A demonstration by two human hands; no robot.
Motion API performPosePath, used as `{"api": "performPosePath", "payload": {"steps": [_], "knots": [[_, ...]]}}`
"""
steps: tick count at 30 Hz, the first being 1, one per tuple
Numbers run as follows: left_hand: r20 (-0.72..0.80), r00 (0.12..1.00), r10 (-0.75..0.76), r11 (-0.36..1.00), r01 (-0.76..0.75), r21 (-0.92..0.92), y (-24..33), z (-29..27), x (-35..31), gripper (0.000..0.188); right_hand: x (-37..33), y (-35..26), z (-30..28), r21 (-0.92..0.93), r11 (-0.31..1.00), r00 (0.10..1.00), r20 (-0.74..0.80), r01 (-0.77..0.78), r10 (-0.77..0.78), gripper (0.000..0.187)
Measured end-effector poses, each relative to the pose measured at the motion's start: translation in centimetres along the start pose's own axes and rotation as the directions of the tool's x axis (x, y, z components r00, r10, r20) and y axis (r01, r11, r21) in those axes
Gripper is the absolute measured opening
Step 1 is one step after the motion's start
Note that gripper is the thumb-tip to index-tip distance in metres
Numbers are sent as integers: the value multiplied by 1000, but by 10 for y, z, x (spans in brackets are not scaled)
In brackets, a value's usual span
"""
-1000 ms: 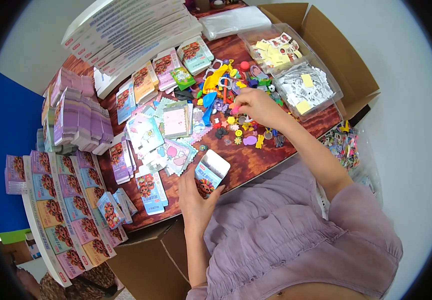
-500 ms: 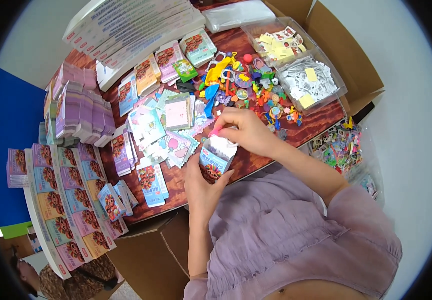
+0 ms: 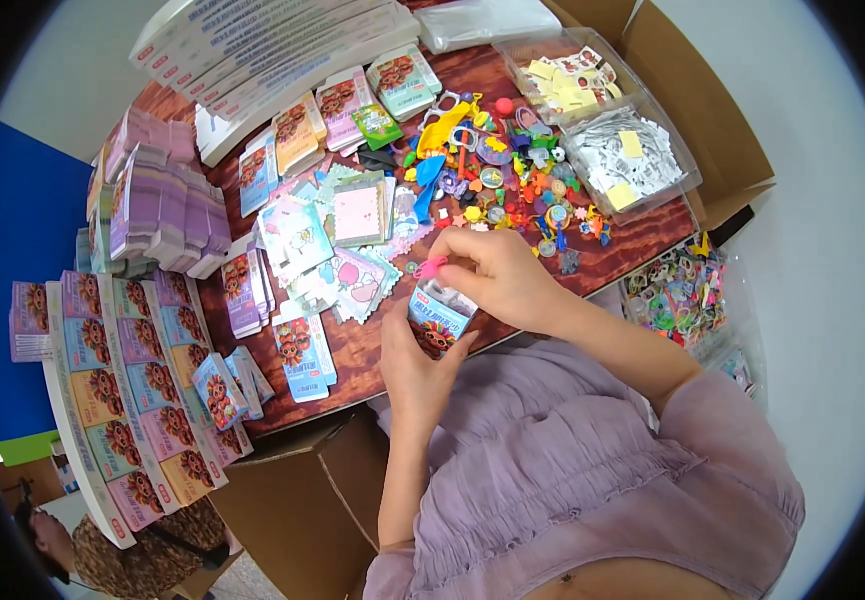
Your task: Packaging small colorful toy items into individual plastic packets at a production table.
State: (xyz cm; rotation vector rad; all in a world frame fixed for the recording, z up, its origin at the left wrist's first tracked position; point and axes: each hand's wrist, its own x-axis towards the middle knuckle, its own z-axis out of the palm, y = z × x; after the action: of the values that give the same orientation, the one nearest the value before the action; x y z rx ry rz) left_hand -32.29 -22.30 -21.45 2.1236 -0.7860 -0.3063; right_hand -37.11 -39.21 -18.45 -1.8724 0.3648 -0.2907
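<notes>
My left hand (image 3: 420, 372) is wrapped round a small blue printed box (image 3: 440, 322), held upright near the table's front edge with its top open. Over that opening is my right hand (image 3: 497, 270), thumb and fingers pinching a small pink plastic trinket (image 3: 432, 268). Its exact kind is too small to make out. Just beyond the hands lie several patterned paper cards (image 3: 357, 285) with wavy edges. A spread of colourful little plastic toys (image 3: 522, 180) covers the table behind my right hand.
Clear bins hold yellow-and-white slips (image 3: 572, 80) and white paper packets (image 3: 620, 155). Stacked boxes (image 3: 167, 205) and a filled display tray (image 3: 117, 400) stand left. An open carton (image 3: 312, 490) sits below the table, a bag of trinkets (image 3: 677, 290) at right. Another person (image 3: 142, 550) is at lower left.
The box and my left hand have shifted slightly to the right. The pink trinket stays pinched in my right hand and shows more clearly above the box opening.
</notes>
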Motion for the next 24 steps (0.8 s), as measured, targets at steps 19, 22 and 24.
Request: {"api": "performPosePath", "payload": {"steps": [19,22,24], "knots": [[-67,997,48,997,-51,-49,-9,13,-5,73,-19,-8,-10,-599,770,975,117,219,-186,19],[-108,990,92,994,-98,-51,-8,13,-6,72,-25,-3,-7,-509,796,940,91,328,-329,14],[-70,994,86,996,-86,12,-7,15,-6,71,-29,0,-11,-480,813,944,167,329,-283,9]]}}
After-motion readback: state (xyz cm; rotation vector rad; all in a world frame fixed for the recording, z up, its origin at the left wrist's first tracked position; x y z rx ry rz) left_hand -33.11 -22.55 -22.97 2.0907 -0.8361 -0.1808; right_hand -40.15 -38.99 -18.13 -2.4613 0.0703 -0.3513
